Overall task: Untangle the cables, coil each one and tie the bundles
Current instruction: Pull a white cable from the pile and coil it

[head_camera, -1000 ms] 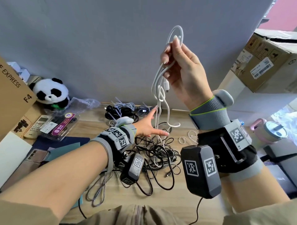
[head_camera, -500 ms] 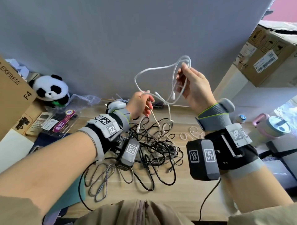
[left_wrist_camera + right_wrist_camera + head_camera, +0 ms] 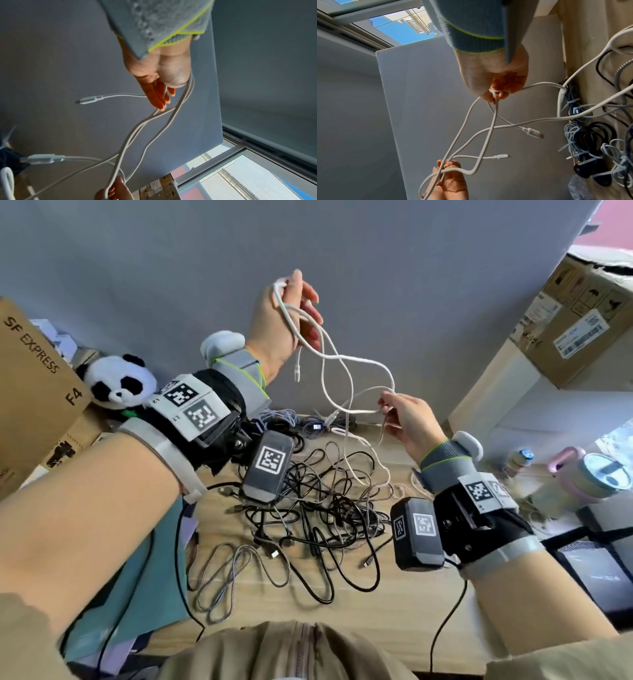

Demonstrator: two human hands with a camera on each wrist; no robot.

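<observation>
Smooth white plastic cable (image 3: 346,361), matt pale wood tabletop (image 3: 239,587), brown cardboard box (image 3: 582,326), plush panda (image 3: 118,381)

Head downward; wrist views upward.

Left hand (image 3: 164,75) holds looped white cable (image 3: 137,129).

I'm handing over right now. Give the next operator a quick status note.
Left hand: raised, gripping loops of the white cable.
Right hand: lower, pinching the same cable, its loops crossing between the hands.
Tangled black cables lie on the desk; tied bundles sit at the back.
Left: finish coiling and tying the white cable, then the pile.
</observation>
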